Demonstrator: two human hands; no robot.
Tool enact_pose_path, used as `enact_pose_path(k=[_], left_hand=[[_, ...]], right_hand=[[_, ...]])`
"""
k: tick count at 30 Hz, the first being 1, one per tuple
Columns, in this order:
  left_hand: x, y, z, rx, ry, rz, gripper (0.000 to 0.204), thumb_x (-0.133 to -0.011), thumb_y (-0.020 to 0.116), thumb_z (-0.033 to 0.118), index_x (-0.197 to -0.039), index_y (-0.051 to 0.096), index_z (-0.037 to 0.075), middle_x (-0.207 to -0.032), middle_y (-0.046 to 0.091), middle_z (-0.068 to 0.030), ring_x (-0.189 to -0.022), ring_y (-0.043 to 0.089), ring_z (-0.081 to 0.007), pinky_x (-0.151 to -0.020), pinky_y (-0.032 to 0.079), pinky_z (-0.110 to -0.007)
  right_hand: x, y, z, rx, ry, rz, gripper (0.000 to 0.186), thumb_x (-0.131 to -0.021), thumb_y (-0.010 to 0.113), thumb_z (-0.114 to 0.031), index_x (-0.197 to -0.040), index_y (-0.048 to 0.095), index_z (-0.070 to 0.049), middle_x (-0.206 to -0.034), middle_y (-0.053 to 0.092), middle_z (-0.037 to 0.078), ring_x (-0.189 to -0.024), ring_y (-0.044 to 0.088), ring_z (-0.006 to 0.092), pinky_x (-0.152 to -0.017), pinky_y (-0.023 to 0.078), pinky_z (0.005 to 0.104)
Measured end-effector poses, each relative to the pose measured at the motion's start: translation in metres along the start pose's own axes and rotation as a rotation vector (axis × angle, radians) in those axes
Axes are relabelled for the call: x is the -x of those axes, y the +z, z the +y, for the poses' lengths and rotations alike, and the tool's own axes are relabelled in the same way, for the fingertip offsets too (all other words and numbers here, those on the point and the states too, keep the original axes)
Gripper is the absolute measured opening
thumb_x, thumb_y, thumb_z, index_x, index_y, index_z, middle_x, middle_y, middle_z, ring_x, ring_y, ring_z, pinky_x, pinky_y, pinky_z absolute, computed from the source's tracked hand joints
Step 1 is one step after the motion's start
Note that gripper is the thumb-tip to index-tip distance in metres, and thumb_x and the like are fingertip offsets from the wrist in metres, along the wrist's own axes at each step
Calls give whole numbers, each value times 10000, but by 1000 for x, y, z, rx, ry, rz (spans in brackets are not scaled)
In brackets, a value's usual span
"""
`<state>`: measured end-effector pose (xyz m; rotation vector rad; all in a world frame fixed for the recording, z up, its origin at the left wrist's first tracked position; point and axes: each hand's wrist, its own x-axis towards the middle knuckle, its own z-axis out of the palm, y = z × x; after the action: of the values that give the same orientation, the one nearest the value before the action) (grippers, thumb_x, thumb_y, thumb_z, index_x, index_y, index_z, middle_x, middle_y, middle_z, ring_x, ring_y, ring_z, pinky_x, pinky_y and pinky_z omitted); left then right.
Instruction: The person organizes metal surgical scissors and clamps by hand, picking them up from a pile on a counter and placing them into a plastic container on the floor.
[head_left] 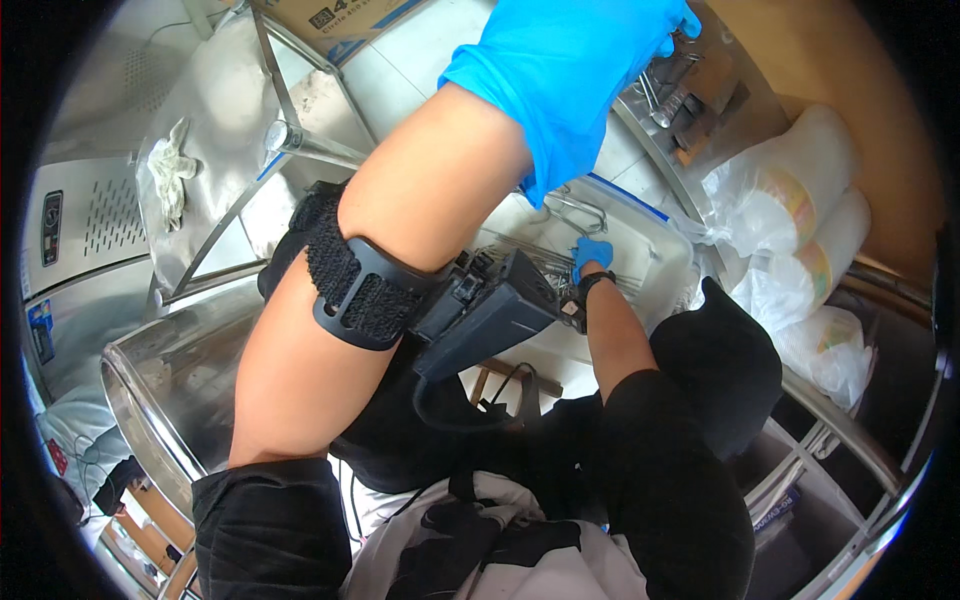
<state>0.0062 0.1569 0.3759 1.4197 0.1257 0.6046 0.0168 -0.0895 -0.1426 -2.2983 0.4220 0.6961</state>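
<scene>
My left hand (640,40), in a blue glove, is raised at the top beside a steel surface (750,120) holding metal implements (665,105); only bent fingertips show, so its grip is unclear. My right hand (590,260), also gloved in blue, reaches down into a white plastic tub (665,265) among thin metal rods and looped utensils (575,210), its fingers closed on something I cannot make out. A black device (485,320) is strapped to my left forearm, which crosses over the tub and hides part of it.
Steel frames (280,90) with a crumpled white glove (170,170) stand at left, above a round steel vessel (135,370). Wrapped white rolls (800,240) lie at right beside a metal rail (850,450). A cardboard box (360,20) is at the top.
</scene>
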Motion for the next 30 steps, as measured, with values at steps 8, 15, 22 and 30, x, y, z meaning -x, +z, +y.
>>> enact_pose_path(k=[8, 15, 22, 30], left_hand=[[-4, 5, -3, 20, 19, -3, 155, -834, 527, 73, -860, 637, -33, -749, 616, -62, -663, 530, -99, -620, 440, -207], [-9, 15, -3, 55, 35, -36, 156, -835, 527, 76, -856, 636, -33, -755, 619, -65, -668, 533, -100, -622, 442, -208], [-6, 4, -4, 40, 52, -3, 157, -836, 526, 79, -851, 635, -34, -761, 622, -69, -674, 535, -102, -624, 444, -209], [-8, 6, 0, 56, 72, -6, 159, -838, 526, 82, -846, 634, -34, -769, 625, -72, -681, 538, -104, -626, 446, -211]], right_hand=[[75, -39, -74, 922, -257, -200, 179, -755, 612, -271, -848, 623, -119, -872, 621, 11, -748, 589, 182, -589, 426, 336], [34, -33, -38, 1312, -353, -187, 254, -736, 642, -361, -926, 672, -194, -946, 658, -23, -851, 631, 183, -627, 457, 316], [40, -18, -38, 442, -163, 28, 166, -694, 577, -170, -724, 655, -27, -733, 643, 150, -691, 643, 272, -569, 489, 350], [18, -11, -6, 493, -301, -12, 255, -682, 631, -176, -741, 602, 71, -683, 620, 189, -631, 604, 324, -556, 432, 420]])
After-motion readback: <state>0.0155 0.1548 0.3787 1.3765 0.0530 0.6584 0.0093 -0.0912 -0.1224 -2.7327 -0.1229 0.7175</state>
